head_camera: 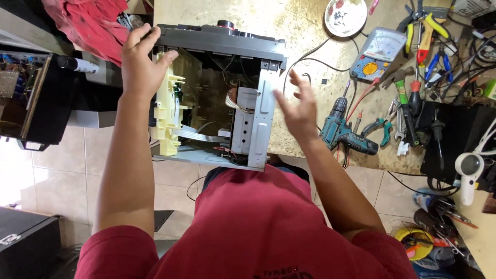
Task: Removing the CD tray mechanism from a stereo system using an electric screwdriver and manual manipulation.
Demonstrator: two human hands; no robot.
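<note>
Chassis (222,98) of an opened grey audio unit hangs over the worktop's (310,31) near edge, long axis running away from me. I see my left hand (140,64) clenched on its far-left corner; my right hand (298,106), fingers spread and released, hovers just beside the metal right side panel (257,124).

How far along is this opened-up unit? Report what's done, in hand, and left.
Done: the chassis already has its cover off, insides exposed. In hand: the left hand grips its top corner; the right hand hovers open beside its metal side. Left: the cordless drill and screwdrivers lie untouched.
</note>
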